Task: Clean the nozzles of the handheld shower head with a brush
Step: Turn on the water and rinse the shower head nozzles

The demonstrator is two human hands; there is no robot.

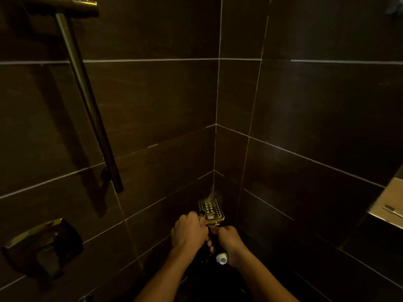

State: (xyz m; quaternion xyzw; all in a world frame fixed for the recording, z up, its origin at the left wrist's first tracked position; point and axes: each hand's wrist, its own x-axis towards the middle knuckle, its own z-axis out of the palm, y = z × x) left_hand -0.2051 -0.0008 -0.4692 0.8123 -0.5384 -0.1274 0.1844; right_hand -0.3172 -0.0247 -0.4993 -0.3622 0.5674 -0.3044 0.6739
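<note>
Holding the shower head (210, 209) low in the corner of the tiled wall (152, 94), we have its nozzle face turned up, at the bottom middle of view. Our left hand (189, 231) has its grip clamped on the head's near edge and neck. Our right hand (231, 241), just beside it, has its grip curled round a dark handle (222, 258) with a white end; whether that is the brush we cannot tell. A pale wisp (212, 195) rises from the head's far end. A rail (87, 101) runs down the left wall, with a valve (43, 245) below it. A lit niche (390, 199) shows at the right edge.
</note>
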